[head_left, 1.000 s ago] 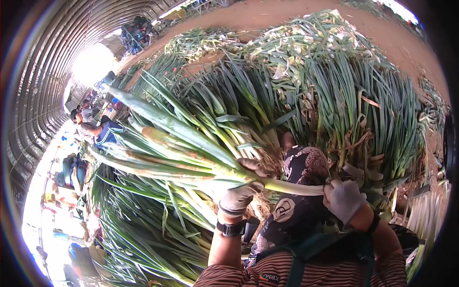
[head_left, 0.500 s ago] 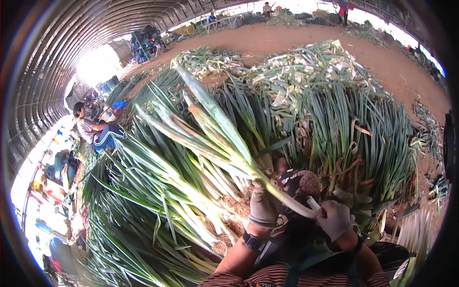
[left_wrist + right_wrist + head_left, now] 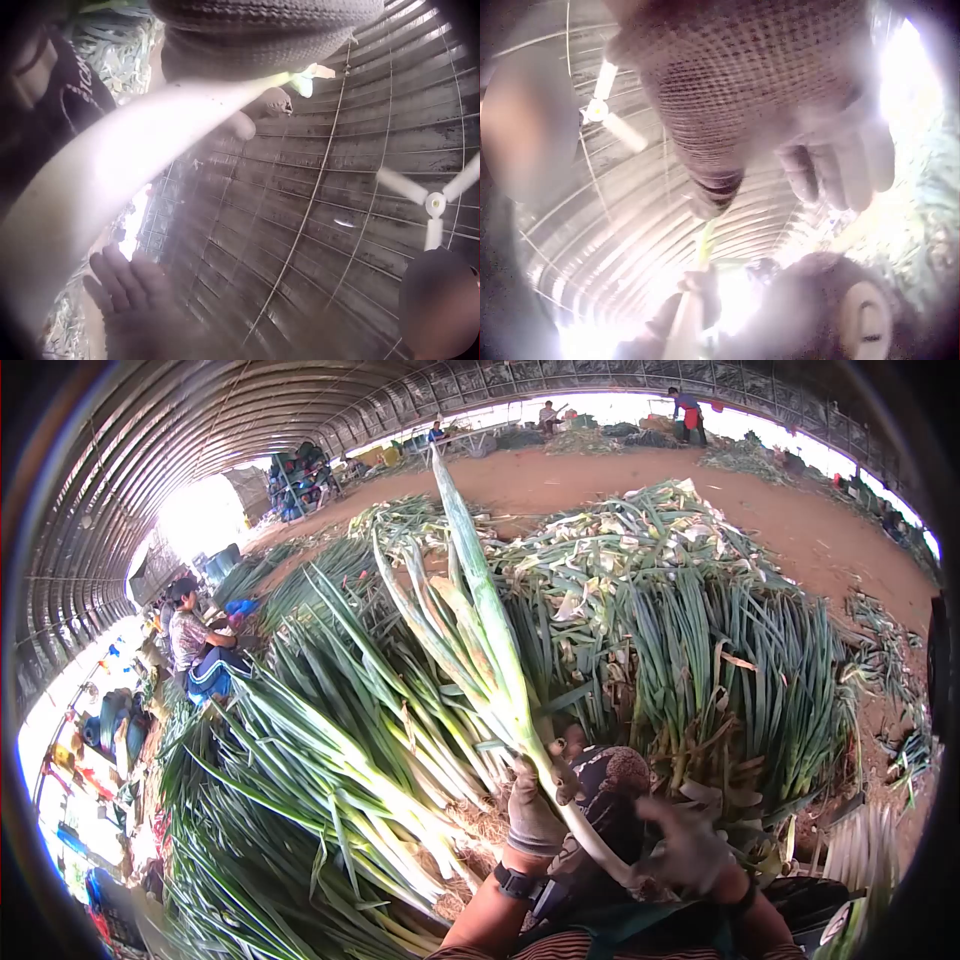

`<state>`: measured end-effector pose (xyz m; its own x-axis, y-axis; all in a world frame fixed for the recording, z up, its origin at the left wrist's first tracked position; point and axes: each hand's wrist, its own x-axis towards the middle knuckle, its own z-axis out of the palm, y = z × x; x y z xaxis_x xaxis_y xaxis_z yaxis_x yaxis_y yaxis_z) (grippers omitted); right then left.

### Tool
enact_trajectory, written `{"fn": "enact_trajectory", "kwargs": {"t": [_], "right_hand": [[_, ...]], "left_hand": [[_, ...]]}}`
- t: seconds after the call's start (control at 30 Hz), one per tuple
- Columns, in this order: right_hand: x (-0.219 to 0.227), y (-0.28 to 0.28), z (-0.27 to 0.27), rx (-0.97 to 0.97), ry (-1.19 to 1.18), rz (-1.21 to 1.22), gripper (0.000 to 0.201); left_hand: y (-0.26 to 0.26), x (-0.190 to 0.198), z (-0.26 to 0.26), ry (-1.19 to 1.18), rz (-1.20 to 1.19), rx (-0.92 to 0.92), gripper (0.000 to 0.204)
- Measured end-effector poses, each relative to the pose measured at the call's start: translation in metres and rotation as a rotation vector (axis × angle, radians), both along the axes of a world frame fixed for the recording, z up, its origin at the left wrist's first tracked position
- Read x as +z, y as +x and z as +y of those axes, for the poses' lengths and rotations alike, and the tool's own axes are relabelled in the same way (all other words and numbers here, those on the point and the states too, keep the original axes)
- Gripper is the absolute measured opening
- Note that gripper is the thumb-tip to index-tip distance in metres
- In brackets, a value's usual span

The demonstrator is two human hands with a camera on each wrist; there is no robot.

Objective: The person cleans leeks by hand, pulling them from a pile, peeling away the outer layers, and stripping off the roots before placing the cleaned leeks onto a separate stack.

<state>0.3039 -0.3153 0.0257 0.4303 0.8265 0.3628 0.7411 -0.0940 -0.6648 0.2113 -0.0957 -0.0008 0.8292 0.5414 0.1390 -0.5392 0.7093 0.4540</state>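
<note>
A thick leek (image 3: 508,700) with a long white stalk stands tilted across the middle, leaves up and root end low near the lap. My gloved left hand (image 3: 535,815) grips its stalk just below the leaves. The gloved right hand (image 3: 690,848), blurred, is beside the root end with its fingers spread, holding nothing visible. In the left wrist view the white stalk (image 3: 142,135) passes below the left hand (image 3: 262,37), with the right hand (image 3: 142,300) apart from it. The right wrist view shows the right hand (image 3: 742,90) with extended fingers, above the stalk (image 3: 684,322).
Bundled leeks (image 3: 300,760) lie along the left, with more leeks (image 3: 740,680) at right. A pile of leaf trimmings (image 3: 640,540) is behind them. White stalks (image 3: 868,850) lie at lower right. A seated person (image 3: 200,640) is at left; others are far back.
The leek has swung from lying toward the left to a more upright tilt. My right hand has let go of its lower end and spread its fingers; the head view has shifted up.
</note>
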Motion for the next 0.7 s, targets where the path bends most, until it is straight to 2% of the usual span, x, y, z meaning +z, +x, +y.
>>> {"fn": "enact_trajectory", "kwargs": {"t": [0.1, 0.2, 0.3, 0.4, 0.5, 0.53, 0.57, 0.63, 0.67, 0.7], "right_hand": [[-0.009, -0.02, 0.004, 0.024, -0.388, 0.144, 0.058], [-0.002, -0.017, -0.005, 0.054, -0.683, 0.585, 0.059], [-0.029, -0.012, -0.02, 0.119, -0.573, 0.254, 0.052], [-0.031, -0.008, -0.026, 0.199, -0.502, 0.095, 0.045], [0.011, -0.005, -0.03, -0.071, -0.407, -0.096, 0.042], [0.018, 0.005, -0.033, -0.058, -0.284, -0.214, 0.041], [0.032, 0.013, -0.038, -0.098, -0.149, -0.285, 0.041], [0.07, 0.025, -0.042, -0.184, 0.127, -0.438, 0.04], [0.094, 0.024, -0.045, -0.264, 0.122, -0.59, 0.041], [0.117, 0.022, -0.045, -0.342, 0.111, -0.738, 0.042]], "left_hand": [[0.0, 0.012, -0.004, 0.034, 0.023, 0.016, 0.056], [0.002, 0.027, -0.008, 0.142, 0.077, 0.05, 0.059], [0.01, 0.03, -0.013, 0.229, 0.075, 0.009, 0.065], [0.02, 0.052, -0.02, 0.411, 0.076, -0.014, 0.067], [0.024, 0.078, -0.018, 0.501, 0.165, -0.074, 0.058], [0.026, 0.079, -0.015, 0.544, 0.18, -0.069, 0.053], [0.019, 0.101, -0.019, 0.613, 0.362, -0.097, 0.047], [0.013, 0.118, -0.027, 0.678, 0.406, -0.141, 0.038], [0.012, 0.121, -0.028, 0.743, 0.422, -0.168, 0.029], [0.006, 0.13, -0.034, 0.84, 0.545, -0.152, 0.02]]}}
